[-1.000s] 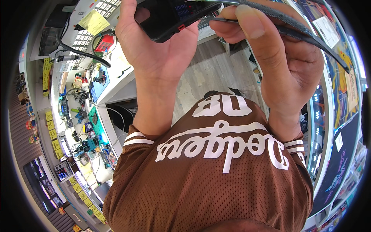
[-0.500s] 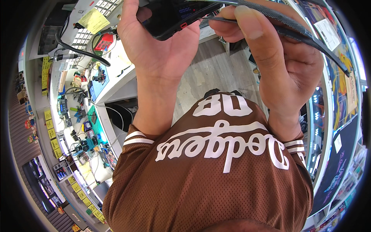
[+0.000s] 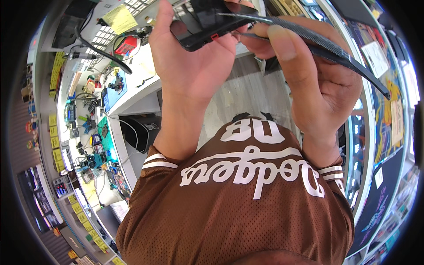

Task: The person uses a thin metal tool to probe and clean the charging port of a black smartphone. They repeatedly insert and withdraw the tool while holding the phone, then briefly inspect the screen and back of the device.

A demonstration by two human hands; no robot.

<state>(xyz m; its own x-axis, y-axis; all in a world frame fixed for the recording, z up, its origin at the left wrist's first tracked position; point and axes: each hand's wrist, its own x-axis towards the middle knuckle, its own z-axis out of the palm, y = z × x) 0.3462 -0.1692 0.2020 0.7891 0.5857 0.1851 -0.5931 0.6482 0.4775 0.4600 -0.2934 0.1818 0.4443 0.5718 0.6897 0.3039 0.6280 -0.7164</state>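
My left hand (image 3: 190, 73) is wrapped round a black phone (image 3: 196, 27) at the top of the head view. Its glossy dark face is up, and a small red button shows on the near side edge. My right hand (image 3: 304, 75) pinches a pair of dark grey, textured tweezers (image 3: 327, 44) between thumb and fingers. One long tweezer arm reaches left across the phone's face, and the other ends by the phone's near edge. Whether the tips touch the phone I cannot tell. The phone's far end is cut off by the frame.
On the left stands a white workbench (image 3: 140, 93) with tools, cables and a blue mat (image 3: 115, 92). A black bent cable arm (image 3: 104, 56) juts out near my left hand. Yellow notes (image 3: 120, 20) line the shelves. Lit display shelves (image 3: 357, 137) run along the right.
Both hands, the phone and the tweezers sit a little lower in view. My left hand and the phone have shifted right, closer to my right hand. Blue digits on the phone's face no longer show.
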